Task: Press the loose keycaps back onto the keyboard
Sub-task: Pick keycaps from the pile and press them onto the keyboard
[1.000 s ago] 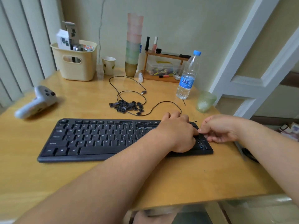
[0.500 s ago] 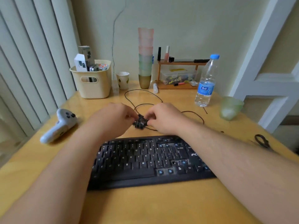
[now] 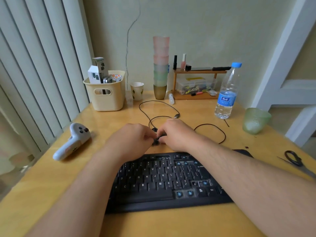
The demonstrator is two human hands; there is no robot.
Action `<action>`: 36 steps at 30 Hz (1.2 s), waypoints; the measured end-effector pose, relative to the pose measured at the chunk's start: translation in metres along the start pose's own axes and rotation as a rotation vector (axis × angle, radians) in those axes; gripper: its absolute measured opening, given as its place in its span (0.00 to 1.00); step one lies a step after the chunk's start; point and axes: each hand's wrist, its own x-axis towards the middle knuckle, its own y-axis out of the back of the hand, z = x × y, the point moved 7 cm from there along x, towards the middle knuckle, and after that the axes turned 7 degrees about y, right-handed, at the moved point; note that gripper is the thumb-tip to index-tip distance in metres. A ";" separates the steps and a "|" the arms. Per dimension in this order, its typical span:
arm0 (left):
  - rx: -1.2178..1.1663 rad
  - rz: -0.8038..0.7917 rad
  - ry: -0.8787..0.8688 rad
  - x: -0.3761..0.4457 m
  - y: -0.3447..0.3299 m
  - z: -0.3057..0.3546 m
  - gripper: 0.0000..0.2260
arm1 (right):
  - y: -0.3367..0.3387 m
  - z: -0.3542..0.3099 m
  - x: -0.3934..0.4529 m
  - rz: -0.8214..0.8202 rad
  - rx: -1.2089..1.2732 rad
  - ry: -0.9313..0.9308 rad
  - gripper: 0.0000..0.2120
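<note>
keyboard (image 3: 164, 183): black, white lettering; blue seen in the open key sockets
keycaps (image 3: 156, 141): black
desk (image 3: 171, 224): yellow wood, glossy
basket (image 3: 106, 95): cream
paper cup (image 3: 137, 91): white, green leaf print
stacked cups (image 3: 160, 65): pink above, pale green below, brown at the base
bottle (image 3: 227, 93): clear, blue cap, blue label
controller (image 3: 72, 141): white, dark buttons
glass (image 3: 255, 120): pale green
cable (image 3: 215, 127): black
scissors (image 3: 294, 159): black handles
</note>
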 end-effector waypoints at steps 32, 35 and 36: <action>-1.134 -0.241 0.005 -0.023 -0.006 0.049 0.10 | 0.060 0.016 -0.101 0.619 0.690 0.204 0.17; -1.141 -0.238 0.030 -0.023 -0.006 0.048 0.10 | 0.061 0.016 -0.101 0.629 0.641 0.220 0.17; -1.143 -0.227 0.039 -0.023 -0.006 0.048 0.10 | 0.061 0.016 -0.101 0.634 0.614 0.229 0.17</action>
